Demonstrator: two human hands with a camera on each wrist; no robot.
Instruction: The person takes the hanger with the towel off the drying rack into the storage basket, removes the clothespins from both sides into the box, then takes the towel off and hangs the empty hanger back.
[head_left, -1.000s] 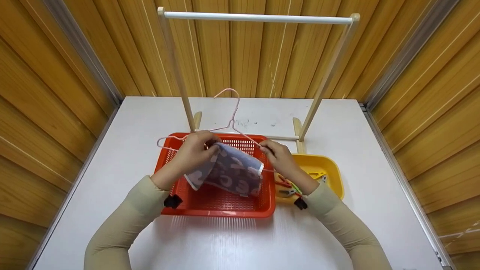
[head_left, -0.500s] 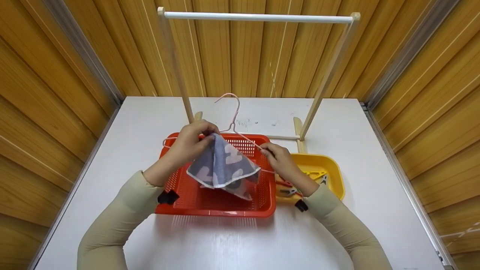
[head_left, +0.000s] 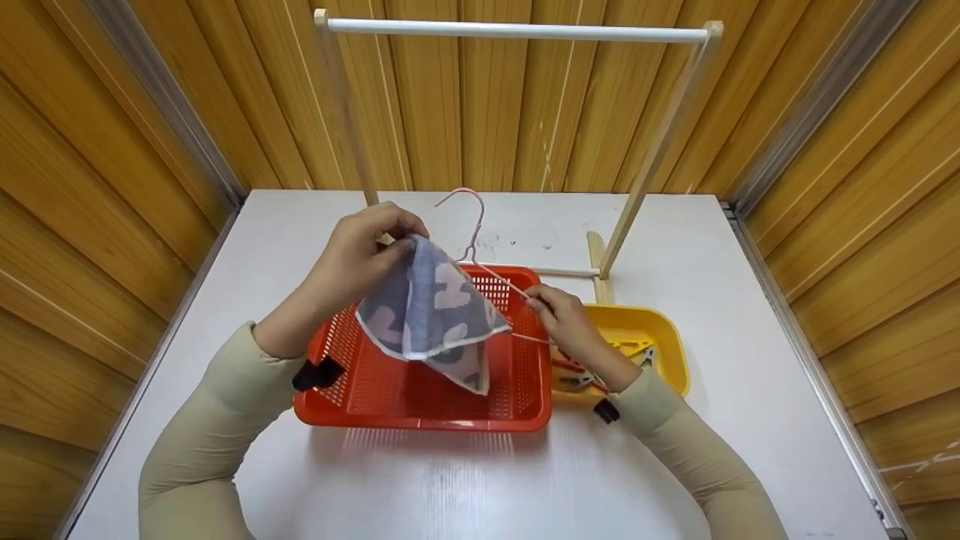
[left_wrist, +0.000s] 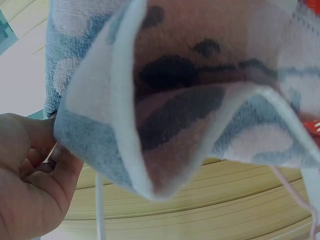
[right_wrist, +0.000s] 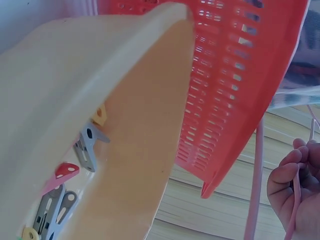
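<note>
My left hand [head_left: 352, 259] pinches the upper corner of a small grey-blue and pink patterned towel [head_left: 439, 307] with a white edge. The towel hangs folded above the red basket; in the left wrist view its loose edge [left_wrist: 122, 95] gapes in front of the camera. A thin pink clothes hanger [head_left: 499, 276] stands tilted behind it, hook upward. My right hand [head_left: 562, 319] grips the hanger near its right end. The hanger's lower bar runs into the towel's right edge, and its left part is hidden behind the towel and my left hand.
Below the hands sits the red perforated basket [head_left: 420, 424]. A yellow tray [head_left: 671, 330] with several clothes pegs [right_wrist: 86, 147] stands to its right, partly under my right forearm. Behind them rises a wooden drying rack with a white top rail [head_left: 517, 31]. Wood-look panels enclose the white table [head_left: 712, 450].
My left hand has moved up and to the left, lifting the towel's corner, so the towel now hangs in a pointed fold. My right hand and the hanger have barely moved.
</note>
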